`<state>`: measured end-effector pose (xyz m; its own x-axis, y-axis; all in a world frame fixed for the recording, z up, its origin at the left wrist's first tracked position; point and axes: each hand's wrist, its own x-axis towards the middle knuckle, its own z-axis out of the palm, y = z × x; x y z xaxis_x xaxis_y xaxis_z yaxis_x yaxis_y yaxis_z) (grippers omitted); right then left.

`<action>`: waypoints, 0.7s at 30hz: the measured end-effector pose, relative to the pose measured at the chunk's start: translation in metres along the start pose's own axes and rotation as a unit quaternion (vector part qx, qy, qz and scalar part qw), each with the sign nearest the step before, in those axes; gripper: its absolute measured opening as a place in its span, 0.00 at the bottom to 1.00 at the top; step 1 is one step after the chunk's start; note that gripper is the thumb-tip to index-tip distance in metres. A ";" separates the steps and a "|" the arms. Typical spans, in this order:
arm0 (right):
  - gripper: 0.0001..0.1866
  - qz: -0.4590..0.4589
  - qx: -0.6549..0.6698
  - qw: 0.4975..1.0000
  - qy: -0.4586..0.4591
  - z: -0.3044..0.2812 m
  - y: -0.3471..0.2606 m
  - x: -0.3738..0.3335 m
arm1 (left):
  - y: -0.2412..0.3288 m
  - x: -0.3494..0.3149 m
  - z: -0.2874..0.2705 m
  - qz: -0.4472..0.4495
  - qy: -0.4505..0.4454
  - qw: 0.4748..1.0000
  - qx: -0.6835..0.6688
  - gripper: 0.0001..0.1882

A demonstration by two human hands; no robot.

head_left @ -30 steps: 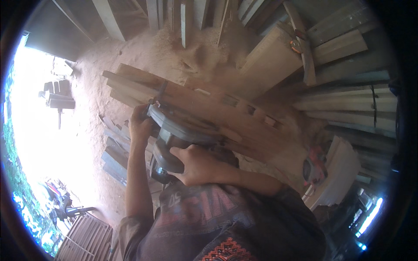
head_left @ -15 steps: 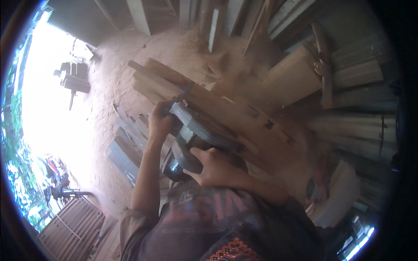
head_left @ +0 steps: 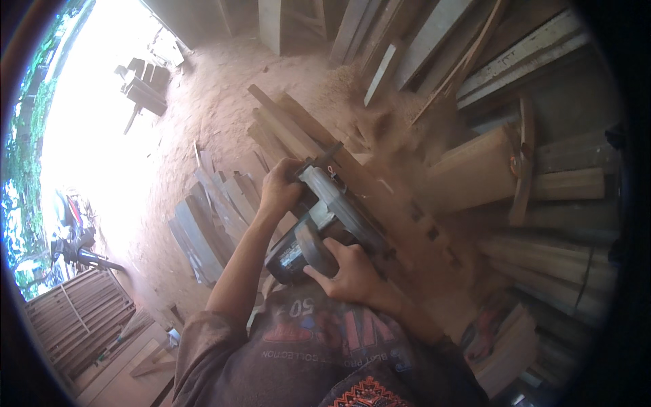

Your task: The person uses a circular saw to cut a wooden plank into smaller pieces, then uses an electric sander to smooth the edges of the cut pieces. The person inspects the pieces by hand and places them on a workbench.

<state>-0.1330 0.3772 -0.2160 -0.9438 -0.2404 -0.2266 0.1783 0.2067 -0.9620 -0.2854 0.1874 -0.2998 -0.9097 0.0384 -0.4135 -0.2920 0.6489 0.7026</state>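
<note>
Both hands hold a grey and black corded-style power tool that looks like an electric planer (head_left: 342, 214). My left hand (head_left: 281, 186) is closed round the front grip, near a dark crossbar. My right hand (head_left: 352, 271) is wrapped round the rear handle, beside the black motor housing, with thumb and fingers showing. The tool lies along a long timber beam (head_left: 400, 203), which runs from upper left to lower right. Dark rectangular notches mark the beam right of the tool. The tool hides its own underside and part of the timber. Sawdust hazes the air to the right.
Grey wood offcuts (head_left: 196, 234) lie left of my left arm. Thick planks (head_left: 468, 169) rest at right, with more boards (head_left: 434, 44) leaning at the back. A slatted wooden panel (head_left: 78, 312) and a motorbike (head_left: 78, 244) stand at lower left. Dusty ground (head_left: 210, 102) lies beyond.
The view has turned, so the tool, hands and beam sit further right in the picture. Both hands keep their hold on the planer. Dust still hangs at the right.
</note>
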 end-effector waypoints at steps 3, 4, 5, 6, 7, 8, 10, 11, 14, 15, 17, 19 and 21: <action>0.18 0.004 0.005 1.000 -0.002 0.001 -0.002 0.000 | -0.001 0.001 -0.001 0.018 0.013 1.000 0.016 0.24; 0.18 0.004 -0.005 1.000 -0.002 0.001 -0.002 0.000 | -0.001 0.001 -0.001 0.016 0.013 1.000 0.020 0.25; 0.18 0.001 -0.008 1.000 -0.001 0.002 -0.002 0.001 | -0.001 0.001 -0.001 0.012 0.012 1.000 0.024 0.25; 0.18 -0.001 -0.003 1.000 0.000 0.002 -0.002 0.000 | -0.001 0.000 -0.001 0.009 0.012 1.000 0.021 0.25; 0.18 0.000 -0.013 1.000 0.000 0.002 -0.003 0.000 | 0.000 0.000 -0.002 0.005 0.011 1.000 0.017 0.25; 0.17 0.002 -0.016 1.000 -0.001 0.002 -0.003 0.000 | 0.000 0.000 -0.002 0.000 0.010 1.000 0.013 0.25; 0.17 0.000 -0.017 1.000 0.003 0.003 -0.004 -0.001 | 0.002 0.000 -0.003 0.005 0.005 1.000 0.013 0.25; 0.17 -0.004 -0.017 1.000 0.007 0.003 -0.004 -0.001 | 0.002 0.000 -0.004 0.006 0.003 1.000 0.011 0.26; 0.17 -0.009 -0.018 1.000 0.009 0.004 -0.006 -0.001 | 0.003 -0.001 -0.005 0.011 0.008 1.000 0.011 0.26; 0.17 -0.014 -0.010 1.000 0.010 0.004 -0.006 -0.001 | 0.002 -0.002 -0.004 0.016 0.010 1.000 0.010 0.26; 0.17 -0.005 -0.014 1.000 0.005 0.004 -0.007 -0.001 | 0.002 -0.002 -0.005 0.023 0.014 1.000 0.008 0.26; 0.16 -0.005 -0.013 1.000 0.005 0.004 -0.008 -0.001 | 0.002 -0.001 -0.006 0.033 0.012 0.999 0.015 0.26; 0.16 -0.009 -0.009 1.000 0.007 0.005 -0.009 0.000 | 0.002 -0.001 -0.007 0.033 0.009 0.999 0.017 0.26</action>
<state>-0.1331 0.3706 -0.2077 -0.9506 -0.2317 -0.2064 0.1554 0.2202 -0.9630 -0.2873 0.1832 -0.2936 -0.9320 0.0688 -0.3558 -0.2208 0.6706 0.7082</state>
